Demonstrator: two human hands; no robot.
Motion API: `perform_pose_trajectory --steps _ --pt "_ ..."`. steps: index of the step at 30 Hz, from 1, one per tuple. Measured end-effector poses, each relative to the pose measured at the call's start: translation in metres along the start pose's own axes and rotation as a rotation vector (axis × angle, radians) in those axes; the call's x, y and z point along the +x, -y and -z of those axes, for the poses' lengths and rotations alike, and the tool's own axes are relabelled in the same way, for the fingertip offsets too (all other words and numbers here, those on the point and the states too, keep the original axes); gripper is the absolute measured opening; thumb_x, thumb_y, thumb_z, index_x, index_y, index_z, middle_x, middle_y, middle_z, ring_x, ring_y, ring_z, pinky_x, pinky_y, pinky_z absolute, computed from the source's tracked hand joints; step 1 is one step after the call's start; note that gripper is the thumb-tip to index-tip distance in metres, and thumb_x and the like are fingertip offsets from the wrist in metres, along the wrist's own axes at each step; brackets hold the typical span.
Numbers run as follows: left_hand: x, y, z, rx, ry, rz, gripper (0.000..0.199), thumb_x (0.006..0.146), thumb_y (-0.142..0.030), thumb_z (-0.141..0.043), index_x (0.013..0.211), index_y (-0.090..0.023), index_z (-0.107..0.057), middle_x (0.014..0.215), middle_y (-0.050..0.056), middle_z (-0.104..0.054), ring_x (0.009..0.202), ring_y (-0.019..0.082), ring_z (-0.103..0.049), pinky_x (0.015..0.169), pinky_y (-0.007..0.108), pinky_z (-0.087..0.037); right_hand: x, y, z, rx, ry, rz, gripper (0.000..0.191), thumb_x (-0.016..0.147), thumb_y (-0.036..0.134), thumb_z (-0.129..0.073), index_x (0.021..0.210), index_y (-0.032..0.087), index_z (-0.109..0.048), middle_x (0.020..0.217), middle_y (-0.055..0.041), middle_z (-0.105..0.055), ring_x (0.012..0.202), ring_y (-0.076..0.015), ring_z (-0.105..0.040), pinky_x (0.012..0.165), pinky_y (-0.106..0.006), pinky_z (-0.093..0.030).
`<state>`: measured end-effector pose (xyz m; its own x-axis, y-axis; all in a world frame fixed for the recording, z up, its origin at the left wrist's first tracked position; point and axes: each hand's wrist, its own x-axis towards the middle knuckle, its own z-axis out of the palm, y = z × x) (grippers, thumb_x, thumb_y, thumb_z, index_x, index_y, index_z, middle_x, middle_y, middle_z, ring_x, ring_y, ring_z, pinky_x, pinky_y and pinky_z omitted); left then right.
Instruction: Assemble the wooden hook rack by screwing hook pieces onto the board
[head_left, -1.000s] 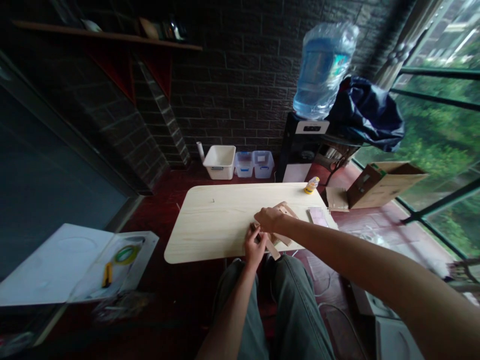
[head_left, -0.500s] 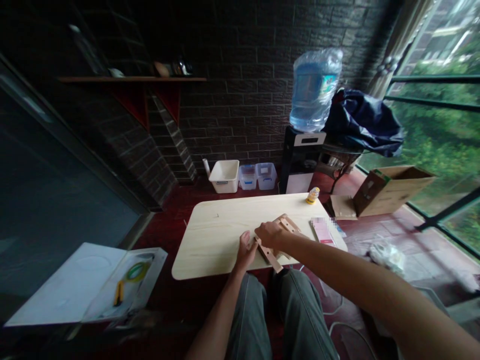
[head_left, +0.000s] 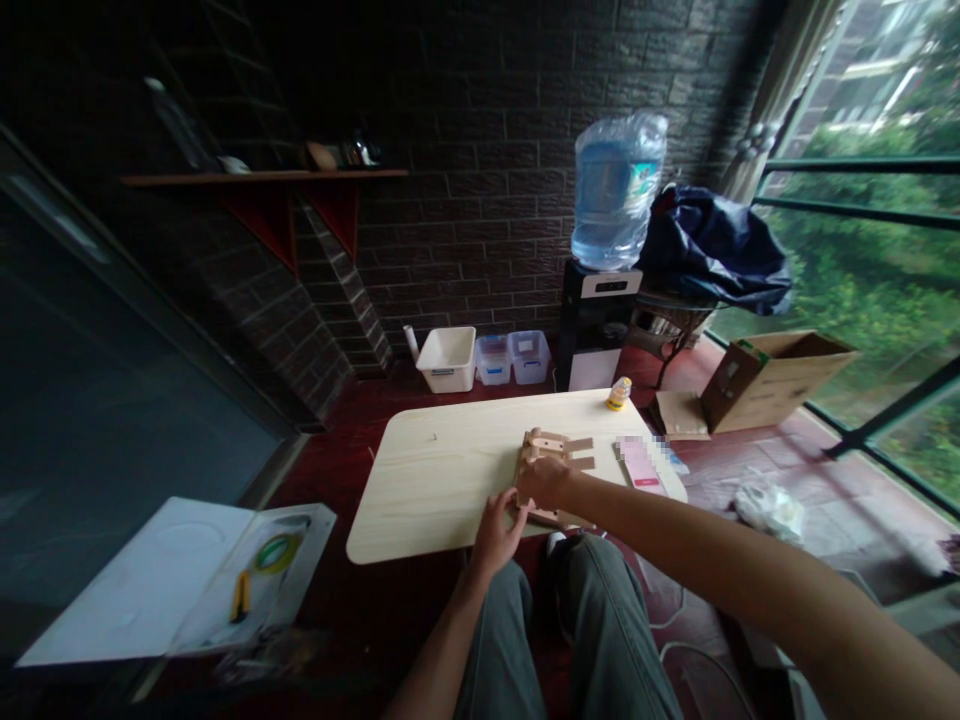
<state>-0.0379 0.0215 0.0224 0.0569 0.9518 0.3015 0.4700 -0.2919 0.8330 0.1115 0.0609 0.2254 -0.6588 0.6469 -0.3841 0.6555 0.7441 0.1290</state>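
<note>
Wooden assembly [head_left: 553, 443]: laid on the near part of the tabletop [head_left: 427, 500], right of its middle; taken as the clock centre, with twelve toward the brick wall [head_left: 487, 250].
Slats [head_left: 581, 462]: two are pointed toward three o'clock, with a gap left between them.
Right hand [head_left: 545, 482]: bent over the assembly, touching it; fingers are bunched together, but what is gripped under them cannot be told.
Left hand [head_left: 495, 540]: placed at eight o'clock, fingers curled, tips at the near-left corner; whether the wood is pinched cannot be told.
Bottle [head_left: 619, 395]: stood between one and two o'clock, apart from the wood.
Pink-and-white item [head_left: 640, 465]: laid flat near three o'clock.
Handling, as judged: the corner should be steadied by the left fingers while pressure from the right is kept straight down; the wood should be kept flat and well supported, as the tabletop edge is near at six o'clock.
Change from earlier frame: the assembly, formerly slanted with a strip angled toward five o'clock, is now squarer to the tabletop; the left fingertips have been brought closer to the right hand.
</note>
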Motion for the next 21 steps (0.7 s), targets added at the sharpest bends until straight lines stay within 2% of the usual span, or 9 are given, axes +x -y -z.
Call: perform_pose_trajectory --steps 3,6,12,17,21 --pt "-0.001 -0.008 0.001 0.021 0.015 -0.035 0.04 0.081 -0.031 -0.074 0.119 -0.027 -0.066 0.131 0.011 -0.063 0.129 0.028 -0.062 0.11 0.047 -0.052 -0.01 -0.002 -0.011 0.017 -0.019 -0.048 0.027 0.092 0.008 -0.058 0.112 0.006 -0.075 0.116 -0.0242 -0.075 0.105 -0.0326 -0.075 0.081 -0.041 -0.063" --pt "0.004 -0.015 -0.002 0.021 0.037 -0.024 0.039 0.074 -0.029 -0.079 0.111 -0.025 -0.068 0.141 0.012 -0.059 0.14 0.032 -0.053 0.113 0.05 -0.049 -0.022 -0.007 -0.023 0.024 -0.057 -0.083 0.027 0.096 0.01 -0.053 0.113 0.009 -0.075 0.113 -0.0218 -0.076 0.101 -0.0319 -0.076 0.08 -0.042 -0.063" --pt "0.013 -0.012 -0.014 -0.05 0.135 -0.065 0.025 0.085 -0.035 -0.074 0.109 -0.027 -0.073 0.137 0.009 -0.063 0.138 0.028 -0.056 0.116 0.048 -0.047 -0.034 -0.013 -0.031 0.059 -0.092 -0.095 0.026 0.096 0.013 -0.054 0.114 0.013 -0.074 0.104 -0.0194 -0.078 0.099 -0.0289 -0.077 0.078 -0.036 -0.062" --pt "0.001 -0.004 -0.023 -0.016 0.056 -0.058 0.026 0.083 -0.039 -0.077 0.107 -0.027 -0.073 0.136 0.009 -0.061 0.135 0.028 -0.058 0.114 0.049 -0.05 -0.03 -0.01 -0.037 0.047 -0.078 -0.058 0.024 0.096 0.011 -0.052 0.106 0.01 -0.074 0.102 -0.0198 -0.078 0.097 -0.0298 -0.076 0.077 -0.037 -0.061" --pt "-0.009 -0.008 -0.031 0.029 0.01 -0.028 0.028 0.081 -0.036 -0.079 0.107 -0.029 -0.074 0.137 0.009 -0.059 0.133 0.029 -0.058 0.113 0.049 -0.051 -0.034 -0.012 -0.044 0.057 -0.087 -0.025 0.024 0.093 0.01 -0.054 0.103 0.008 -0.076 0.1 -0.0215 -0.077 0.095 -0.0303 -0.076 0.074 -0.035 -0.061"
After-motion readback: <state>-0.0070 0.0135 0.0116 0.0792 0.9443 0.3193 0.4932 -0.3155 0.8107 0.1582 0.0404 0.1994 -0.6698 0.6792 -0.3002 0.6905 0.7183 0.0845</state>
